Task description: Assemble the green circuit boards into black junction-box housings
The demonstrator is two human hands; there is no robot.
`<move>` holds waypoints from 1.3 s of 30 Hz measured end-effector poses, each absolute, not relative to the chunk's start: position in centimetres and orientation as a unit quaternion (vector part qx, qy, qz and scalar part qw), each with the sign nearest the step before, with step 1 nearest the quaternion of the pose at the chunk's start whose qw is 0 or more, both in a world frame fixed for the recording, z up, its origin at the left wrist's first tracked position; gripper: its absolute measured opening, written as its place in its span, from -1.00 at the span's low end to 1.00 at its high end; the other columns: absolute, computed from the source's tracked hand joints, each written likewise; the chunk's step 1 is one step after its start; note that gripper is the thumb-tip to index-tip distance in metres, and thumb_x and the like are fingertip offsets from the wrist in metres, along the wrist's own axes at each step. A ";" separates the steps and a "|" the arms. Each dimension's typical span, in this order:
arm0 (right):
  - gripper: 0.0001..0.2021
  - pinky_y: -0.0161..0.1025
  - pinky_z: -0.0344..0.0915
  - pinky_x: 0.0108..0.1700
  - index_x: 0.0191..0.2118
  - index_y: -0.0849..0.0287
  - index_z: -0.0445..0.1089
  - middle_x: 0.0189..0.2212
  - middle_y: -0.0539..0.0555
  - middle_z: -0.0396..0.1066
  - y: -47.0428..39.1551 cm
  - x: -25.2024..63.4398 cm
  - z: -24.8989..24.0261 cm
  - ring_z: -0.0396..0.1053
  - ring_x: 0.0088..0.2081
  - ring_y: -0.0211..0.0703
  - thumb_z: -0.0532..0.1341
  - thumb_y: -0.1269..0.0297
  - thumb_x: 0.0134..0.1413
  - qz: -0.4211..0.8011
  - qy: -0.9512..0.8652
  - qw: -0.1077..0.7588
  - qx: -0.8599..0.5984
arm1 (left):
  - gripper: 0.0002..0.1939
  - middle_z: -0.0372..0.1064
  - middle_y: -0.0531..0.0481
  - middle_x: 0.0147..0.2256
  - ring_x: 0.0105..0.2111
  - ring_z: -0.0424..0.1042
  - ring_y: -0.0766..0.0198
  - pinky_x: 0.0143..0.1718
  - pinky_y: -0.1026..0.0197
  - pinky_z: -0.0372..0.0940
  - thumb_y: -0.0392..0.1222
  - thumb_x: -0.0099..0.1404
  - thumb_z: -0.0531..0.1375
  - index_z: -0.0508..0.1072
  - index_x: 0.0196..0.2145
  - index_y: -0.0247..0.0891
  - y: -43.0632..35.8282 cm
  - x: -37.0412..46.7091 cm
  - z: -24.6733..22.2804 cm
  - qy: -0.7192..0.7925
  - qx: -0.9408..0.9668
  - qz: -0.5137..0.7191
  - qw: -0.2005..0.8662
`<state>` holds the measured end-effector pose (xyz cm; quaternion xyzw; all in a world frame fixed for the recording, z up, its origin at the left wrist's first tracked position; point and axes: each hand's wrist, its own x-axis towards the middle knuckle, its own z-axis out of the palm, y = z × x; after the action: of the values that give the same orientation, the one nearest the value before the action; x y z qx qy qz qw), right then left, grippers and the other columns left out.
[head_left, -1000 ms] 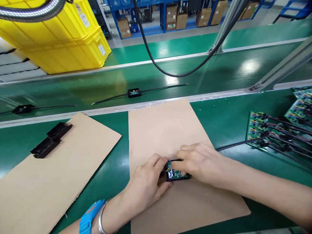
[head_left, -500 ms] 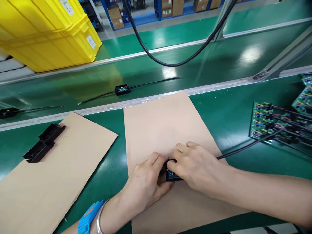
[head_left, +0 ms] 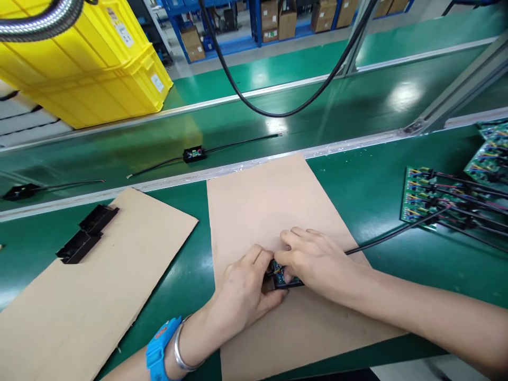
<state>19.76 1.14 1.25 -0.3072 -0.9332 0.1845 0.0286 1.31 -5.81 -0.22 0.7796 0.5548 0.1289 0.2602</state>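
Note:
My left hand (head_left: 244, 288) is closed around the left end of a small black plastic case (head_left: 289, 284), thumb on the near side and fingers on the far side. Inside the case shows a green circuit board (head_left: 279, 272). My right hand (head_left: 317, 262) bends over the right part of the case, its fingertips curled onto the board and the far wall. Those fingers hide much of the board. From beneath my right hand a black cable (head_left: 391, 233) runs off to the right. Under both hands lies a cardboard sheet (head_left: 270, 206).
Two open black cases (head_left: 81, 244) rest on another cardboard sheet (head_left: 130, 259) at left. Wired circuit boards (head_left: 415, 196) lie at right. Beyond the metal rail (head_left: 337, 146) sits a cabled case (head_left: 193, 154). Yellow bins (head_left: 119, 90) stand behind, and a black cable (head_left: 278, 114) hangs overhead.
The view has shifted slightly. My right fingertips have shifted on the case, and more of the circuit board shows between my hands. My left hand keeps its hold.

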 end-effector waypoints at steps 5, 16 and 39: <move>-0.91 -0.22 -0.08 -0.38 -0.41 0.14 0.46 -0.41 0.02 0.23 1.5 19.8 0.3 0.17 -0.32 -0.17 0.28 0.37 0.11 0.189 -0.937 0.057 -0.287 | -0.64 0.27 0.03 -0.23 -0.33 0.39 0.20 -0.36 0.17 0.35 -0.22 0.11 0.33 0.30 -0.17 -0.21 -5.6 1.5 -0.1 0.554 0.782 0.127 0.255; -0.84 -0.25 0.04 -0.34 -0.46 0.18 0.42 -0.43 0.01 0.30 1.8 20.4 0.1 0.22 -0.31 -0.19 0.29 0.33 0.14 0.226 -0.939 0.070 -0.249 | -0.77 0.42 0.04 -0.31 -0.36 0.41 0.22 -0.36 0.23 0.25 -0.23 0.29 0.18 0.38 -0.08 -0.19 -5.8 -0.8 2.4 0.596 0.738 0.047 0.313; -0.89 -0.25 0.11 -0.31 -0.44 0.14 0.41 -0.41 0.01 0.34 2.0 20.6 -0.3 0.27 -0.28 -0.16 0.28 0.35 0.10 0.268 -0.923 0.093 -0.262 | -0.72 0.43 -0.06 -0.39 -0.47 0.37 0.22 -0.46 0.19 0.27 -0.55 0.32 -0.06 0.36 -0.21 -0.31 -8.6 1.8 -0.9 0.478 0.867 0.093 -0.110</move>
<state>20.59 2.04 -0.30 -0.2618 -0.9226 0.2676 0.0935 1.80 -8.62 -0.88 0.8666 0.4777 0.0934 -0.1105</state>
